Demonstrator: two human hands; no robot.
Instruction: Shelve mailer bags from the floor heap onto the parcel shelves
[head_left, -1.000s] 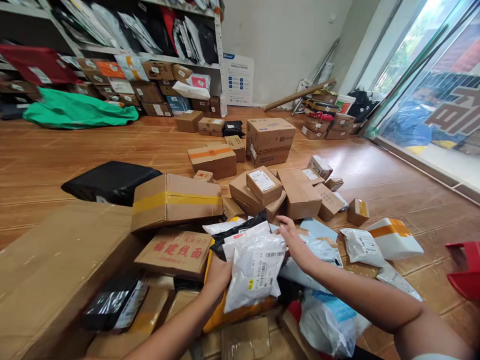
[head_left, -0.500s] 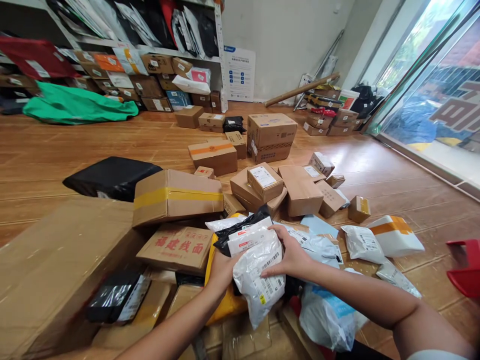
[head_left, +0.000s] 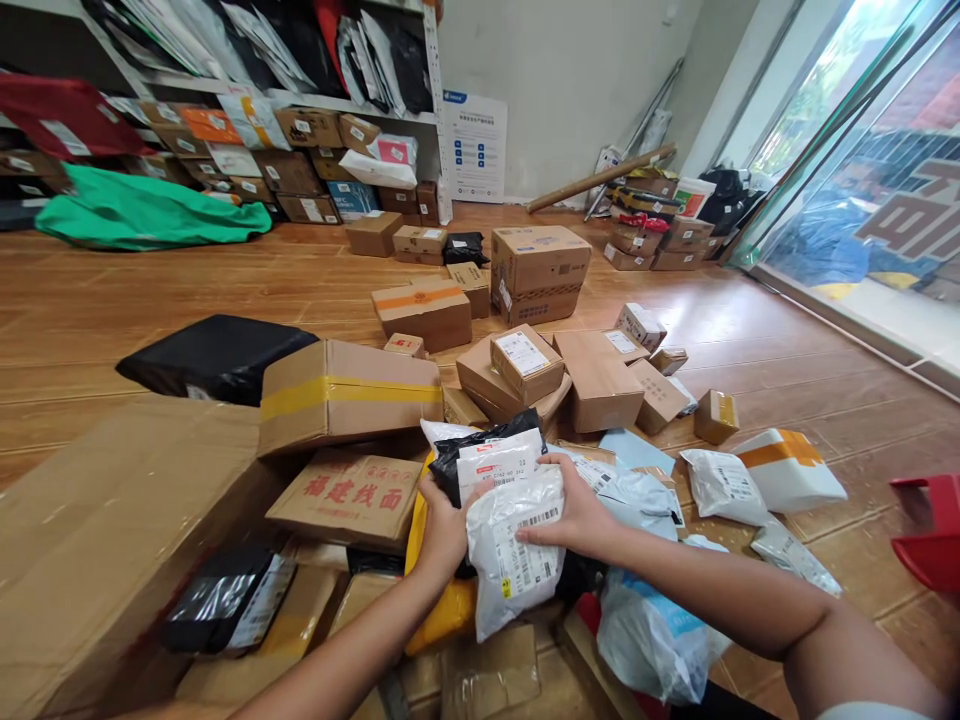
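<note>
**Two hands gripping a stack of mailer bags over a floor of parcels**

Seen from a head-worn camera, a person's bare arms reach forward over a pile of packages on a wooden floor (head_left: 150,300). The left hand (head_left: 442,525) clasps the left edge of a small stack of plastic mailers, its fingers curled closed behind the stack and the thumb pressed along the front edge. The right hand (head_left: 574,510) grips the stack's right side from above; its fingers are bent around the upper right corner, and the thumb lies flat across the front of the white mailer bag (head_left: 514,560), just beside its barcode label.

That white bag is the front one, hanging slightly tilted between both hands in the lower middle of the view. Directly behind it, held in the same grasp, are a black mailer (head_left: 480,445) with a white label and a yellow package (head_left: 442,610) showing below.

To the left lies a flat carton with red printed characters (head_left: 349,497), and beyond it a brown box with yellow tape (head_left: 349,395). To the right, white and pale blue bags (head_left: 652,630) rest under the right forearm. A red stool (head_left: 930,540) shows at the right edge. Shelves (head_left: 300,100) of parcels line the far wall.
</note>
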